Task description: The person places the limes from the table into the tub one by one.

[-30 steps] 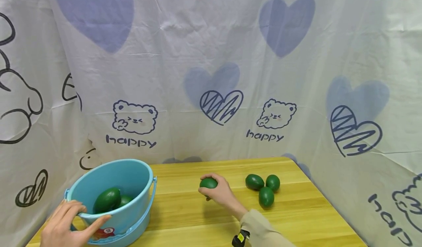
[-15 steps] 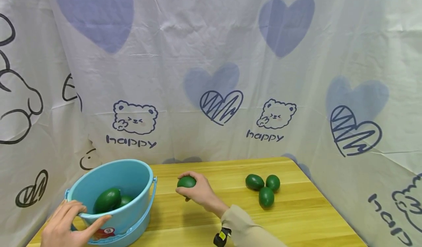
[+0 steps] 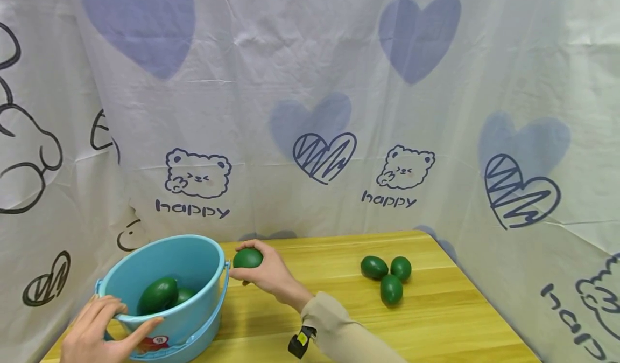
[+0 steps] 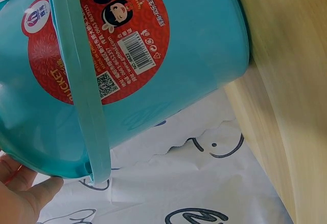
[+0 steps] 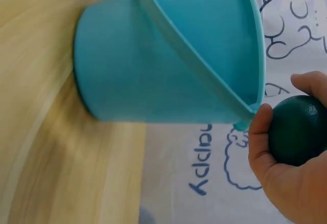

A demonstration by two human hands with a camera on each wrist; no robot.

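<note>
Green fruit (image 3: 248, 258) held up just beside the blue bucket (image 3: 196, 320), right hand (image 3: 268, 272) curled round it. Left hand (image 3: 94, 328) grips the bucket's near rim. Transfer step, I judge; next likely calls for clearing the rim, then letting go inside.

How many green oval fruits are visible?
6: two fruits in the blue plastic bucket, one fruit in the right hand, three fruits on the yellow wooden table; the bucket may hide more.
</note>
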